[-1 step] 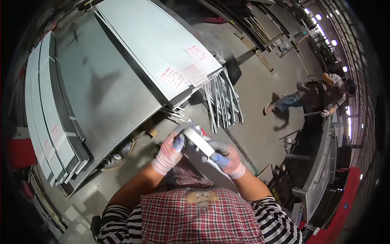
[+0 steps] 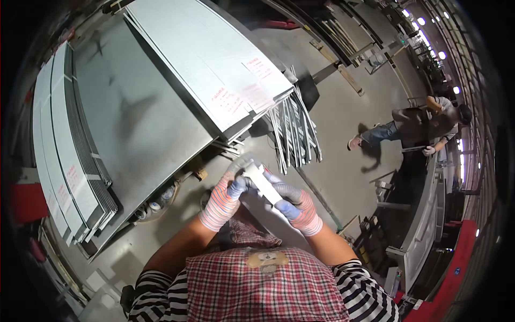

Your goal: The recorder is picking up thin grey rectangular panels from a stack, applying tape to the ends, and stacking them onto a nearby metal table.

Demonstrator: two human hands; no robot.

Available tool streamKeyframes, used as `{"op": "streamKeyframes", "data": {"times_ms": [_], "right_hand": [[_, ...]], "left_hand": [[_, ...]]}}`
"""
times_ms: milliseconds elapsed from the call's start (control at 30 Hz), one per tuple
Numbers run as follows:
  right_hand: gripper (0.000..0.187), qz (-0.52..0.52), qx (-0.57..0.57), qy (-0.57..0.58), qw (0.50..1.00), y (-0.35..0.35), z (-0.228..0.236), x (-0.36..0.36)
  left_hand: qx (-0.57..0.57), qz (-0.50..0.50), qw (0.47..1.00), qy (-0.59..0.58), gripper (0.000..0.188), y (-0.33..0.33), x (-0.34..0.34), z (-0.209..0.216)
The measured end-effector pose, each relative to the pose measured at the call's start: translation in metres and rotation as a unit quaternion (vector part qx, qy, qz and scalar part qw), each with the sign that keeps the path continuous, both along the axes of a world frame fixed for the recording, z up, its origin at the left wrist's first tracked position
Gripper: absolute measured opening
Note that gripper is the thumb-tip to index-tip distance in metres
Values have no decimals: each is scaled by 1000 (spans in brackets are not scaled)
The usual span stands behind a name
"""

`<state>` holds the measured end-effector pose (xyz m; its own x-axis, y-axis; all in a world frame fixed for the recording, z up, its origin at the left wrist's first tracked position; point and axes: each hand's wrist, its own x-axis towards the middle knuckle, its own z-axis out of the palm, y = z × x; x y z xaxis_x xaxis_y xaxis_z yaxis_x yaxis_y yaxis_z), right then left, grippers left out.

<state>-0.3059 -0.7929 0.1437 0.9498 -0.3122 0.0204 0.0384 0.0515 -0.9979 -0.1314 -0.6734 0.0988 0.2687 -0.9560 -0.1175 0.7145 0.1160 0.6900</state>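
Observation:
A short, white, band-like piece (image 2: 263, 185) is held between my two gloved hands in front of my checked apron; its exact kind cannot be made out. At its upper left end, a small white part sticks out near the fingertips. My left hand (image 2: 223, 199) closes on that end, its fingers partly blurred. Thumb and fingers of my right hand (image 2: 301, 208) grip the lower right end. Both gloves are striped, with blue-grey fingers. Beneath the hands, a long pale grey panel (image 2: 276, 222) slants down toward my apron, partly hidden by my right hand.
Ahead, a large metal table (image 2: 145, 123) bears a stack of white-covered panels (image 2: 214, 64) and another panel stack (image 2: 59, 145) at its left. Thin metal strips (image 2: 294, 129) hang off its right corner. A co-worker (image 2: 424, 126) stands at right near a grey frame (image 2: 424, 236).
The white piece has turned slightly, and a small part now stands out at its upper left end. My left fingers have shifted; both arms stay nearly in place.

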Motion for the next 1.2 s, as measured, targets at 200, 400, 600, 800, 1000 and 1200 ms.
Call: {"op": "streamKeyframes", "data": {"times_ms": [200, 400, 600, 800, 1000, 1200], "right_hand": [[34, -187, -392, 62, 898, 13, 1, 9], [37, -248, -407, 73, 876, 14, -10, 20], [34, -57, -309, 19, 949, -12, 12, 22], [36, 72, 46, 119, 989, -25, 23, 10], [37, 96, -40, 171, 980, -19, 19, 17], [34, -34, -202, 171, 964, -15, 23, 7]], "left_hand": [[39, 101, 866, -488, 45, -9, 6, 51], [43, 131, 876, -462, 22, -7, -5, 28], [54, 134, 940, -308, 29, 5, 14, 25], [62, -354, 910, -205, 36, 0, 74, 46], [87, -282, 898, -327, 43, -3, 51, 21], [39, 25, 999, 4, 37, -5, 26, 26]]}}
